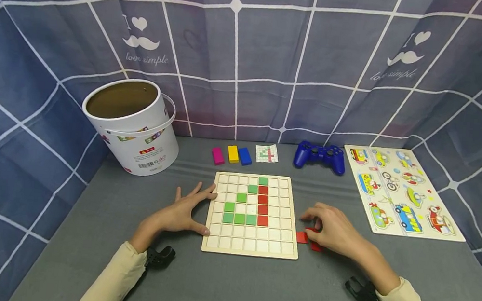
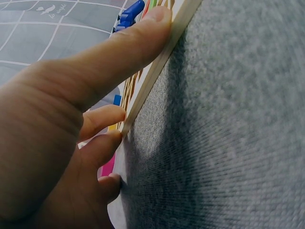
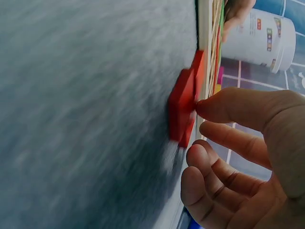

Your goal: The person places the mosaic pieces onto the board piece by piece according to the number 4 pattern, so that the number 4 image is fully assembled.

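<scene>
A pale wooden grid board (image 1: 274,246) lies on the grey table, with several green tiles (image 1: 242,197) stepped across it and a column of red tiles (image 1: 263,210). My left hand (image 1: 184,211) rests at the board's left side, fingers spread, thumb on its edge near the lower corner. Off the right edge, loose red tiles (image 1: 302,237) lie overlapping on the cloth. My right hand (image 1: 334,230) is over them; in the right wrist view its thumb touches a red tile (image 3: 182,102), while the other fingers are bent loosely and stand apart from it.
Behind the board are magenta (image 1: 217,156), yellow (image 1: 233,154) and blue blocks (image 1: 244,156), a small pattern card (image 1: 267,153) and a blue game controller (image 1: 320,157). A white bucket (image 1: 154,149) stands back left; a picture puzzle board (image 1: 393,196) lies right.
</scene>
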